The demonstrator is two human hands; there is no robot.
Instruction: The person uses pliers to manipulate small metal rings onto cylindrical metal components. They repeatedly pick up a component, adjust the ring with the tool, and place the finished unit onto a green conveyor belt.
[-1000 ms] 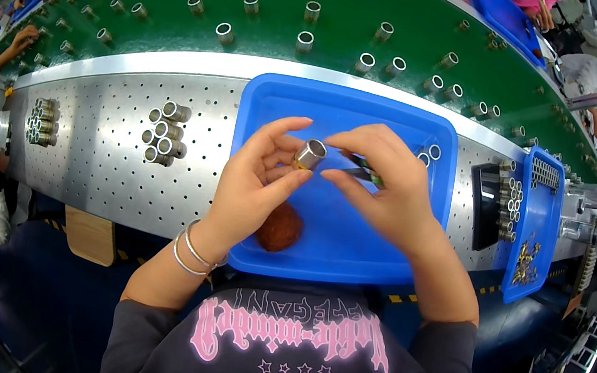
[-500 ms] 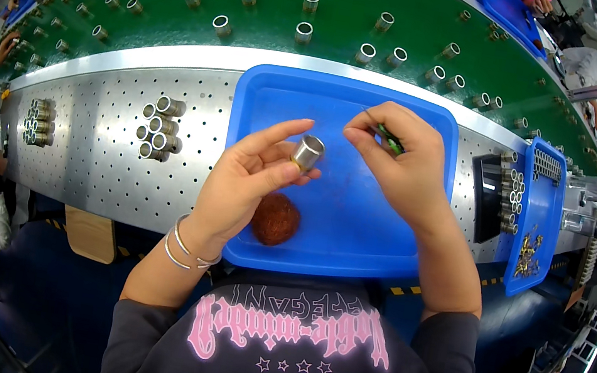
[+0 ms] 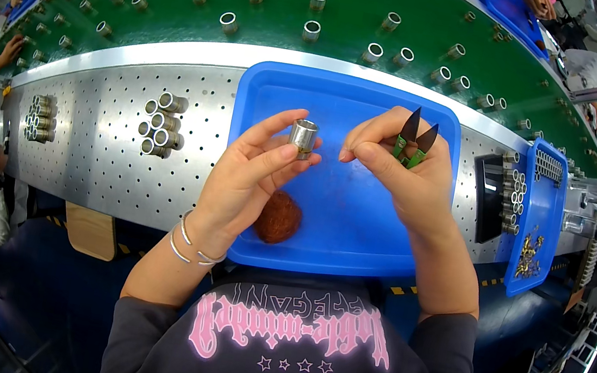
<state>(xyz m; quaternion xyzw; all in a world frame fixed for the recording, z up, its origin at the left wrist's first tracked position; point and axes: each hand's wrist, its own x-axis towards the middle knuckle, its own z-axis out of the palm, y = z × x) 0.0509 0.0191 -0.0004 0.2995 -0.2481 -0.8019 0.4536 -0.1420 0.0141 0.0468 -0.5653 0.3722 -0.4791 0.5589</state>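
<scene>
My left hand [image 3: 243, 166] holds a short, shiny metal sleeve [image 3: 302, 136] upright between thumb and fingers, its open end facing up. To its right, my right hand [image 3: 408, 174] is closed on a small pair of snips [image 3: 408, 143] with green handles and dark pointed blades. The two blades stand apart and point up and away from the sleeve. Thumb and forefinger of the right hand are pinched together; anything small between them I cannot make out. Both hands are above a blue tray [image 3: 350, 253]. Below the left hand, a reddish-brown fibrous pad [image 3: 278, 218] lies in the tray.
Beyond the tray runs a green conveyor belt [image 3: 277, 27] carrying many metal sleeves. A cluster of sleeves [image 3: 162, 122] sits on the perforated metal table [image 3: 94, 170] at left. To the right are a black bin [image 3: 488, 197], more sleeves and a second blue tray [image 3: 541, 205] with small brass-coloured pieces.
The sleeve in my left hand has turned more upright. In my right hand the snips have swung round, so their blades now show pointing up. Sleeves on the belt have shifted slightly right.
</scene>
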